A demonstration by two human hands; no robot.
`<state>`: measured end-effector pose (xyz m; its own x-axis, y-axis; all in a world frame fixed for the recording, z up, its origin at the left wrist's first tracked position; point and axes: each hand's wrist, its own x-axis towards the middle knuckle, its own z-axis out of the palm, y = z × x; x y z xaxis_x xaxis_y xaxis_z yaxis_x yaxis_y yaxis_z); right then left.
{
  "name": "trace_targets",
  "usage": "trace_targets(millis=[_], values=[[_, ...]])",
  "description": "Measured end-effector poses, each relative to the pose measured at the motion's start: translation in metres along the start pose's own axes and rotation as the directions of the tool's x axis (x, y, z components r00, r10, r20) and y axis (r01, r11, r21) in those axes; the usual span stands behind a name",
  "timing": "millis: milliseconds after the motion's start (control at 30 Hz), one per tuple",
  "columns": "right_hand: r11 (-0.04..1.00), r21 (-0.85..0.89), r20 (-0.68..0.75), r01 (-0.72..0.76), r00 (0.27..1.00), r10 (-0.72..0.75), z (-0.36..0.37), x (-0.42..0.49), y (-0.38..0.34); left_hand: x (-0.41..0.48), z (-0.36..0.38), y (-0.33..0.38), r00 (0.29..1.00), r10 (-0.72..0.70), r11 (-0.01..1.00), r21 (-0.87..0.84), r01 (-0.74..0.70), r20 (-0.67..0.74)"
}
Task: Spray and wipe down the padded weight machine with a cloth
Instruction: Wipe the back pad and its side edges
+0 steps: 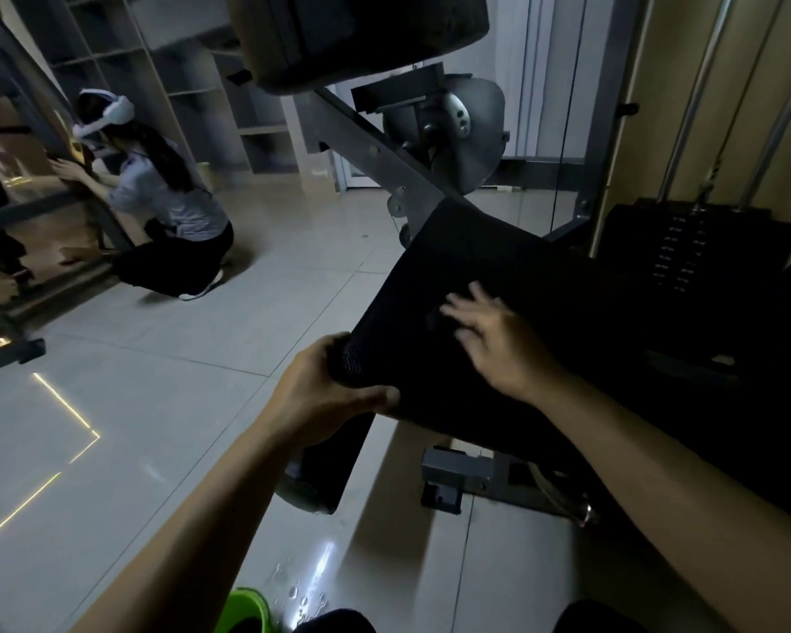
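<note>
The pad [521, 276], black and tilted, lay just right of centre, running from 12 o'clock down toward 4 o'clock. The left hand [325, 395] gripped its near corner at about 7 o'clock of the pad, with the fingers curled over the top and the thumb pressed along the lower edge. A rough dark patch [350, 363] sat just beside those fingers. It was too dark to tell whether this was cloth or the pad's own edge. The right hand [489, 340] was over the pad's face, motion-blurred, with its fingers spread and straight and holding nothing. Whether it touched the surface could not be told.

A second pad [357, 34] hung at 12 o'clock, above a grey frame [375, 153]. A weight stack [686, 253] stood at 3 o'clock. Under the gripped corner was a roller [325, 463]. At 6 o'clock a green bucket [243, 609] showed at the frame's edge, with drops [302, 596] on the tiled floor [156, 404] just beside it. At 10 o'clock another person [170, 212] crouched by a rack.
</note>
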<state>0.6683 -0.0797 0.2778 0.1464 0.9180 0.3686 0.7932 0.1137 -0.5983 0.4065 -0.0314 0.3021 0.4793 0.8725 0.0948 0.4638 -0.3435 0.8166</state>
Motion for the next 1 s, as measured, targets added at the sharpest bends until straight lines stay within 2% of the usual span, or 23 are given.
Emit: trace_targets(millis=[67, 133, 300, 367, 433, 533, 600, 700, 867, 900, 1000], values=[[0.984, 0.008, -0.097, -0.179, 0.979, 0.179, 0.001, 0.018, 0.004, -0.001, -0.002, 0.007, 1.0, -0.004, 1.0, 0.026, 0.003, 0.031], [0.979, -0.018, -0.108, -0.203, 0.974, 0.2, 0.015, 0.025, -0.016, 0.001, -0.003, 0.013, 0.998, -0.027, 0.999, 0.022, 0.026, 0.055], [0.993, -0.055, 0.046, 0.101, 0.994, -0.099, 0.033, -0.025, -0.068, 0.004, -0.007, 0.031, 0.986, -0.089, 0.99, 0.122, 0.071, 0.144], [0.99, -0.073, 0.038, 0.122, 0.992, -0.12, 0.028, -0.049, -0.052, 0.003, -0.001, 0.049, 0.995, -0.041, 0.96, 0.28, 0.014, 0.088], [0.996, -0.086, -0.005, -0.02, 1.0, 0.02, 0.015, -0.065, -0.023, 0.008, 0.013, 0.069, 0.996, 0.032, 0.844, 0.531, -0.074, 0.088], [0.948, -0.092, -0.121, -0.304, 0.949, 0.293, -0.008, -0.09, 0.01, 0.019, 0.05, 0.1, 0.96, 0.014, 0.728, 0.655, -0.202, 0.28], [0.899, -0.008, -0.212, -0.437, 0.88, 0.426, -0.021, -0.11, 0.024, 0.025, 0.08, 0.113, 0.923, -0.04, 0.698, 0.671, -0.249, 0.384], [0.772, 0.236, -0.312, -0.591, 0.706, 0.636, -0.043, -0.133, 0.044, 0.041, 0.122, 0.13, 0.88, -0.161, 0.653, 0.717, -0.244, 0.446], [0.688, 0.234, -0.439, -0.687, 0.557, 0.705, -0.06, -0.161, 0.08, 0.073, 0.159, 0.139, 0.807, -0.388, 0.572, 0.803, -0.168, 0.446], [0.66, 0.247, -0.478, -0.71, 0.503, 0.72, -0.059, -0.169, 0.087, 0.072, 0.16, 0.138, 0.808, -0.391, 0.567, 0.807, -0.166, 0.441], [0.503, 0.306, -0.56, -0.808, 0.275, 0.782, -0.052, -0.168, 0.1, 0.071, 0.163, 0.137, 0.811, -0.384, 0.533, 0.823, -0.196, 0.441]])
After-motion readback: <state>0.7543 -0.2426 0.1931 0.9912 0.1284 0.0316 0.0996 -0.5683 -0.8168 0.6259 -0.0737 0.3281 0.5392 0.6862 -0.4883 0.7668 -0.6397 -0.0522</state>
